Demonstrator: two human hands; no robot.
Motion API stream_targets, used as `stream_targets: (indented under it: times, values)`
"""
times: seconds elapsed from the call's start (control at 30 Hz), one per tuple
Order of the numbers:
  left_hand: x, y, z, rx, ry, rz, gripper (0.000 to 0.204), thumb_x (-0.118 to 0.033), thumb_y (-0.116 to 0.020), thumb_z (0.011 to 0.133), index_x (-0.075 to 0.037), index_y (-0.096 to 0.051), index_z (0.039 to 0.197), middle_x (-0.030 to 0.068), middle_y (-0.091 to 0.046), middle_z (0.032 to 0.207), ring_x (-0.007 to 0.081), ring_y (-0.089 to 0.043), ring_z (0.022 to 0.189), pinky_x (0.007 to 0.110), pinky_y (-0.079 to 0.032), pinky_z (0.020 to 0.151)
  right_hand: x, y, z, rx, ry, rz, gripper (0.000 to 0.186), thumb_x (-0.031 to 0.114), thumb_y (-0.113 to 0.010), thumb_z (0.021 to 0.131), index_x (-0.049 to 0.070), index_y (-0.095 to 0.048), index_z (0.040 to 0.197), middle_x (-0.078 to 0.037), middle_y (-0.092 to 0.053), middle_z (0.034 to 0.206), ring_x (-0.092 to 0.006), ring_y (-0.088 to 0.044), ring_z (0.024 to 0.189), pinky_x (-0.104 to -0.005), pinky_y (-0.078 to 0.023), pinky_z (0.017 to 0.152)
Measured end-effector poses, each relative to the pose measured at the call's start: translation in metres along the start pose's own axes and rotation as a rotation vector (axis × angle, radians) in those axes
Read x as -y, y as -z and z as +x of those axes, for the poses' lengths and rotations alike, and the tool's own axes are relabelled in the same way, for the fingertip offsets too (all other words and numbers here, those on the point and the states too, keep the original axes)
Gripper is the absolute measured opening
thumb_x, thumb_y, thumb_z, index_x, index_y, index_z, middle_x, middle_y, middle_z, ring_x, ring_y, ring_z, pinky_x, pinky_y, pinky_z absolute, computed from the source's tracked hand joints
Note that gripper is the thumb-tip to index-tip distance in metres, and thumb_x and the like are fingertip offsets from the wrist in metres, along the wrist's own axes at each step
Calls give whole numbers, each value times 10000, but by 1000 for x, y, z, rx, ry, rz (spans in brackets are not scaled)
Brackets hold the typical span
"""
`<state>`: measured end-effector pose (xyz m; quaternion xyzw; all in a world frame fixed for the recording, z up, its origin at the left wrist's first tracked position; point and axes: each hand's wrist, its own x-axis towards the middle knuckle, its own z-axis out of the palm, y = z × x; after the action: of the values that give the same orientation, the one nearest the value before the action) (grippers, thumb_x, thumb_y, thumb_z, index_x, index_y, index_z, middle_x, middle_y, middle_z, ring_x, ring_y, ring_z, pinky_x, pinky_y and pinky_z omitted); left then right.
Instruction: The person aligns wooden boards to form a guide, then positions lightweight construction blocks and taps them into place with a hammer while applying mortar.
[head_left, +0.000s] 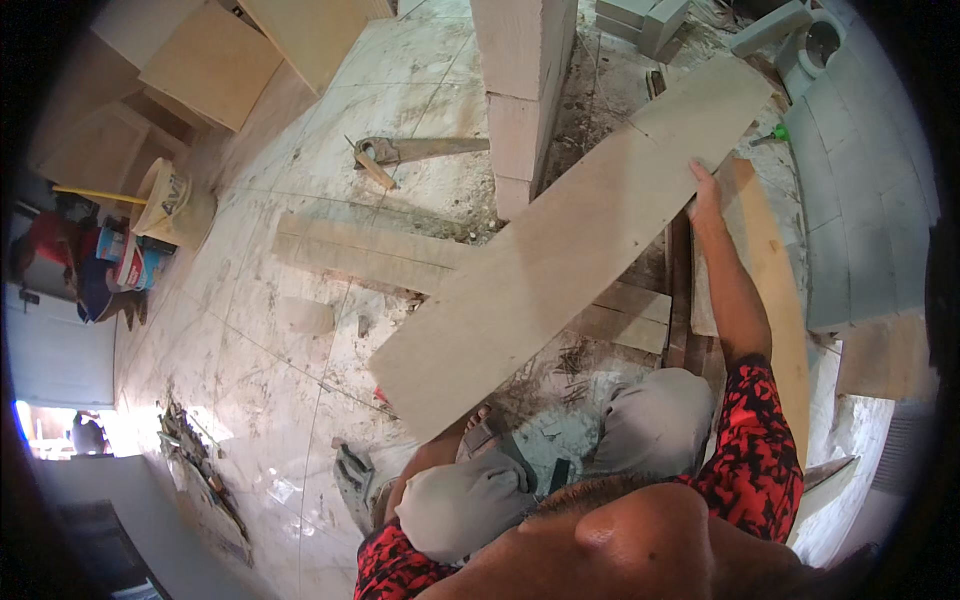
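A long pale plywood board lies diagonally across my view, raised at a slant above my knees and the floor. My right hand grips its right-hand long edge toward the far end, fingertips over the top face. My left hand reaches in at the board's near end; its fingers are hidden under the board. Beneath it are stacked pale strips, and a yellowish plank lies to the right. A handsaw rests on the floor beyond, beside a small wooden piece.
A block pillar rises ahead, with a block wall at right. Plywood panels, a bucket and piled tools and containers stand at left. Scrap debris lies at lower left; loose blocks sit at the back.
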<state>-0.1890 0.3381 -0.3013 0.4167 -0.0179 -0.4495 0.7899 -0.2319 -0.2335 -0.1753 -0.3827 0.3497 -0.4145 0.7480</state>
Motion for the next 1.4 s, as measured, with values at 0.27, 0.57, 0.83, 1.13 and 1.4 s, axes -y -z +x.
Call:
stream_targets:
  times: [0.27,0.57,0.83,1.13,1.4]
  values:
    - [-46,-36,-19,-59,73,-542,610,-372,-512,882,-36,-301,1345,163,-418,1320,329,-402,1223,501,-310,1031,27,19,84,12,56,-200,465,215,-650,770,-41,-529,1138,-137,-565,1107,-265,-535,1015,-345,-403,910]
    - [4,-83,32,44,379,-322,564,-230,-601,853,17,-354,1296,151,-447,1293,294,-415,1212,420,-296,1056,25,-21,113,174,-55,-28,523,239,-620,821,-20,-446,1241,-142,-517,1183,-264,-497,1089,-354,-405,918]
    - [24,-134,93,179,387,-212,601,-356,-506,895,26,-329,1324,153,-373,1359,292,-366,1243,457,-316,1023,-53,43,37,138,-38,-212,537,224,-504,889,-20,-335,1336,-112,-405,1337,-219,-370,1224,-314,-271,1022]
    - [-31,-158,82,205,436,-282,601,-361,-544,875,-25,-330,1325,133,-408,1336,277,-379,1244,462,-312,1029,-156,98,-132,802,698,-1469,538,347,-655,758,12,-534,1162,-186,-568,1149,-296,-513,1091,-356,-378,943]
    - [-56,-134,86,48,249,-269,537,-336,-473,914,14,-352,1303,151,-403,1342,290,-353,1264,453,-249,1070,-90,0,-126,1251,-335,-1514,800,383,-764,618,-6,-450,1243,-221,-553,1155,-348,-511,1098,-371,-386,945]
